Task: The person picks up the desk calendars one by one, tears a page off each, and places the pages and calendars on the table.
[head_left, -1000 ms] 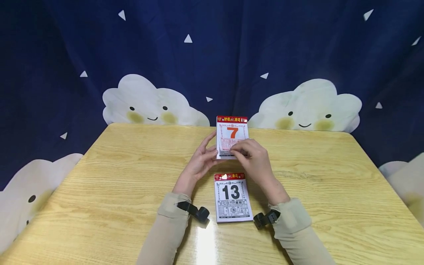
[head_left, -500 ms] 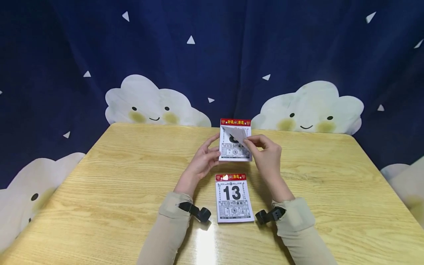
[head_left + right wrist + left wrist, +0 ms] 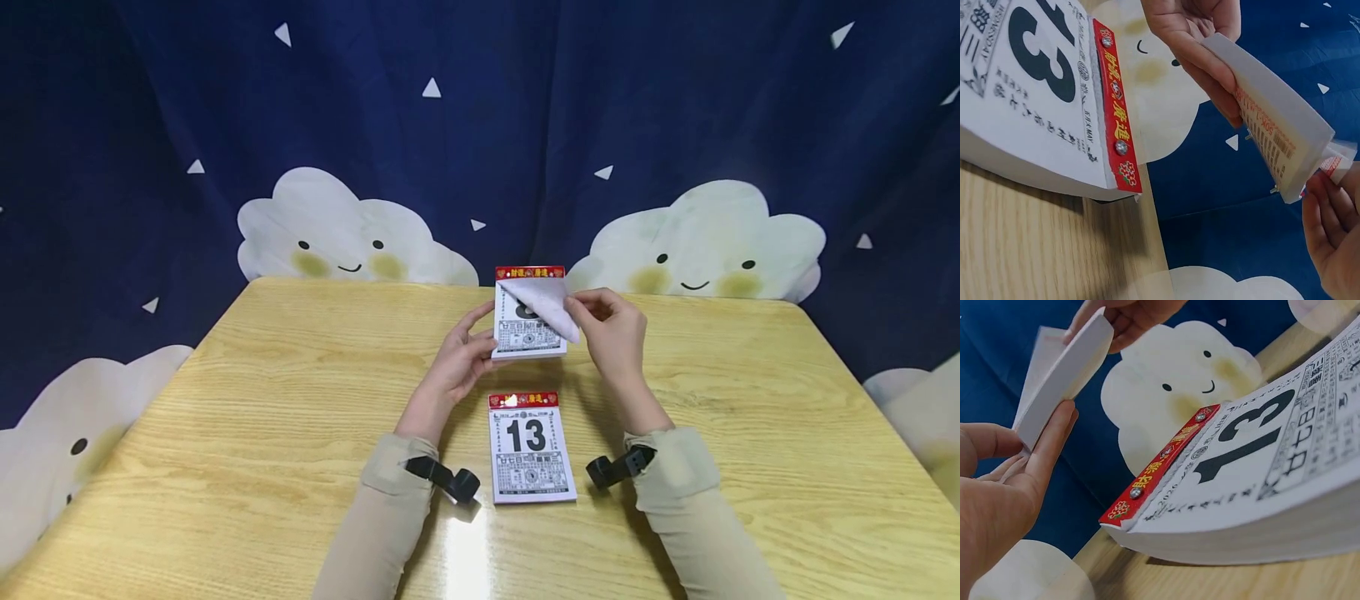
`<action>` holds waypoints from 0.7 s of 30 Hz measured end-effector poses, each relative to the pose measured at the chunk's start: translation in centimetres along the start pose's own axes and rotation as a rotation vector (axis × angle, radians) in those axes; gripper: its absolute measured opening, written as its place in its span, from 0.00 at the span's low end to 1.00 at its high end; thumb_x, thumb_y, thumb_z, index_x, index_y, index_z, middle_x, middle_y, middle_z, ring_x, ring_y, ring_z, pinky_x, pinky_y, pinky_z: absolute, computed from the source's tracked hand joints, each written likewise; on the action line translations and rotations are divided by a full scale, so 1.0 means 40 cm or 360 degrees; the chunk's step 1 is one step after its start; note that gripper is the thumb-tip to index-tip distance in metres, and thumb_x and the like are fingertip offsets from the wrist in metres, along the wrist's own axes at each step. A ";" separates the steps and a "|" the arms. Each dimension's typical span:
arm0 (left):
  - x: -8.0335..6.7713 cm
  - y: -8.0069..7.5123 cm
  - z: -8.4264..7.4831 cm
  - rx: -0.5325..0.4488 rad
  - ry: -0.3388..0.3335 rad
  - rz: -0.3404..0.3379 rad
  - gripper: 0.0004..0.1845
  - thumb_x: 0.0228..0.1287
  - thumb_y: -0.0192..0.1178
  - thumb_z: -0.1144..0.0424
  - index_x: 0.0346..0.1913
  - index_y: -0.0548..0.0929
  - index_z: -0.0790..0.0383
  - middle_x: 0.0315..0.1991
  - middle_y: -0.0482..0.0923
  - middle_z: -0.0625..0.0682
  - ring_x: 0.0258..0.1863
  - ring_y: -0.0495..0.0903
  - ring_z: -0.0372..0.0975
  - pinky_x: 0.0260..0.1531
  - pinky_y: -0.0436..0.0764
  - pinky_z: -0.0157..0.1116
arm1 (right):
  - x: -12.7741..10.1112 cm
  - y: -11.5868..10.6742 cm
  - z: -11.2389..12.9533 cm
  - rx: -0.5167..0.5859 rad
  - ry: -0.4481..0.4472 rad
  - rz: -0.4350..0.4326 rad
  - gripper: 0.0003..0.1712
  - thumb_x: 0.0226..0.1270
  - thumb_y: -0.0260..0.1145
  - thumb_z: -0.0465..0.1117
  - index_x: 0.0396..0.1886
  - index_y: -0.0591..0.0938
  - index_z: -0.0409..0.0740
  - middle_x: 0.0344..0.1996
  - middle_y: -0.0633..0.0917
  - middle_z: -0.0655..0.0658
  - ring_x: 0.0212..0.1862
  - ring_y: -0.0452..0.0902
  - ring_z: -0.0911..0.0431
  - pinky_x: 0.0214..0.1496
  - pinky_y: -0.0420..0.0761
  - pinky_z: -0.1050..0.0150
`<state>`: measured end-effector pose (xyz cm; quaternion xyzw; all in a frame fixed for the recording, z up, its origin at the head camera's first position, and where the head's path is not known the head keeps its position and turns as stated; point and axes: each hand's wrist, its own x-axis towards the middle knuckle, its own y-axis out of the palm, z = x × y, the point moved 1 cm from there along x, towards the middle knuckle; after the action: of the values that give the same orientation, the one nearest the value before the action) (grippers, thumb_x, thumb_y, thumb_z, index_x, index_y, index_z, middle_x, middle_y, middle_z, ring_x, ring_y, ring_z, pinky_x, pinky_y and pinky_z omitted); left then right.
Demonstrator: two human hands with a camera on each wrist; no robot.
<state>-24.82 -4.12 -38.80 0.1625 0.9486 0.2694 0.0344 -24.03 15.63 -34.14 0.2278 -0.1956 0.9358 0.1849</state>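
Note:
A small tear-off calendar pad (image 3: 528, 333) with a red header stands tilted above the table, gripped at its left edge by my left hand (image 3: 480, 335). My right hand (image 3: 589, 307) pinches its top page (image 3: 551, 305), which is peeled away toward the right and shows its pale back. A black numeral is partly covered beneath it. A second calendar (image 3: 532, 447) showing 13 lies flat on the table between my forearms. In the left wrist view the held pad (image 3: 1063, 375) rests against my left fingers (image 3: 1044, 453). The right wrist view shows the pad (image 3: 1279, 134) and the lifted page (image 3: 1339, 157).
The wooden table (image 3: 247, 417) spreads wide on both sides. A dark blue curtain (image 3: 480, 108) printed with white clouds hangs right behind the far edge. Black straps with cameras (image 3: 450, 482) sit on both wrists.
The red 7 page has been lifted off the held pad. My right hand has pulled it up and to the right, uncovering the page below. The left hand keeps its hold.

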 end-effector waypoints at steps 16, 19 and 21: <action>0.003 -0.010 -0.003 -0.0058 0.0019 -0.0053 0.36 0.56 0.40 0.84 0.69 0.54 0.60 0.43 0.76 0.62 0.30 0.83 0.40 0.35 0.83 0.35 | 0.037 -0.018 -0.014 0.0186 0.0316 0.0008 0.13 0.54 0.67 0.37 0.34 0.82 0.30 0.15 0.77 0.64 0.20 0.75 0.70 0.22 0.72 0.79; 0.003 -0.010 -0.004 -0.0020 0.0026 -0.0037 0.37 0.56 0.41 0.84 0.69 0.53 0.60 0.50 0.73 0.68 0.31 0.83 0.40 0.36 0.83 0.35 | 0.039 -0.022 -0.011 0.0190 0.0322 0.0004 0.14 0.54 0.68 0.39 0.34 0.82 0.31 0.15 0.77 0.64 0.21 0.75 0.70 0.24 0.74 0.78; 0.004 -0.011 -0.003 -0.0001 0.0020 -0.0038 0.36 0.56 0.41 0.84 0.69 0.53 0.59 0.53 0.71 0.70 0.31 0.83 0.39 0.36 0.83 0.34 | 0.040 -0.025 -0.010 0.0201 0.0333 0.0001 0.14 0.54 0.68 0.39 0.34 0.82 0.31 0.15 0.78 0.64 0.21 0.76 0.70 0.25 0.76 0.77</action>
<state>-25.09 -4.48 -38.92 0.1494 0.9506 0.2704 0.0316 -25.07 17.05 -33.37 0.1399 -0.1160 0.9650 0.1891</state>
